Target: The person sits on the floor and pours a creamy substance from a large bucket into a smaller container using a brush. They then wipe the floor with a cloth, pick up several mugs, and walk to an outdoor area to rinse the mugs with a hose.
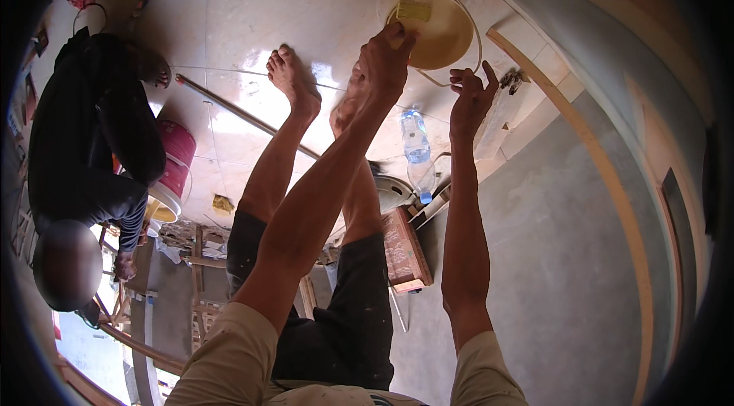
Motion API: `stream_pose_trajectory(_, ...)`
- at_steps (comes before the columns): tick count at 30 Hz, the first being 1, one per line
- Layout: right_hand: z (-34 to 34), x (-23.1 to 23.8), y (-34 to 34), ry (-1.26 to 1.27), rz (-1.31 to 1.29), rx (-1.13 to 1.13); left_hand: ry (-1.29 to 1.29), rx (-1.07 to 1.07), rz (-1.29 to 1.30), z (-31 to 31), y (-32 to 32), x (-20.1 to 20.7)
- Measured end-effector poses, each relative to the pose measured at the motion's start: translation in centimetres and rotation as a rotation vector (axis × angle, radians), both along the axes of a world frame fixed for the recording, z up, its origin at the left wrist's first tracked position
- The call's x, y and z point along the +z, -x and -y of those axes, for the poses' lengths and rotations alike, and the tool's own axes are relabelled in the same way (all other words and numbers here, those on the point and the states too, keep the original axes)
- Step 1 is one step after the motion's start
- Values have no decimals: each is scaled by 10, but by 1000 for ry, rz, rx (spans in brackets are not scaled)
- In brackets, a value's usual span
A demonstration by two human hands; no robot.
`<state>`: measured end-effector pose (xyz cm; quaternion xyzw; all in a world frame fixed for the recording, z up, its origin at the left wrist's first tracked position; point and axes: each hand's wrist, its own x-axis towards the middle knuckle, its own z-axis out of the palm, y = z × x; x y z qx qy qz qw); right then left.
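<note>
My left hand [384,62] is closed at the near left rim of a round bucket [451,43]. Its fingertips meet the lower edge of a yellow, sponge-like block [415,1] that overlaps the bucket's far side. The bucket's inside looks yellowish brown, and a thin pale handle loops around its right side. My right hand [472,104] is raised just right of the bucket, near that handle, with its fingers apart. Whether a fingertip touches the handle, I cannot tell.
A clear plastic bottle [415,138] lies below the bucket. At left a person in dark clothes [61,138] crouches by a pink bucket [176,154]. A long pole [229,106] lies near my bare feet. A yellow scrap [222,204] and a reddish-brown wooden piece [405,249] also show.
</note>
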<state>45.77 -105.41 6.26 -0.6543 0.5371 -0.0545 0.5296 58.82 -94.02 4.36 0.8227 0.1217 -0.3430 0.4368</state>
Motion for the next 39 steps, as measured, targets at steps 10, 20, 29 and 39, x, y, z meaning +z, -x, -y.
stream_pose_trajectory(10,-9,-5,26,213,-305,-5,96,67,9,-50,20,29)
stream_pose_trajectory(20,-170,202,52,-50,-281,862,-227,80,-115,-328,111,142)
stream_pose_trajectory(29,-218,358,3,-15,-192,1578,-206,771,-212,-439,285,401)
stream_pose_trajectory(39,-112,394,-58,588,-540,1905,143,1595,-311,-410,474,450)
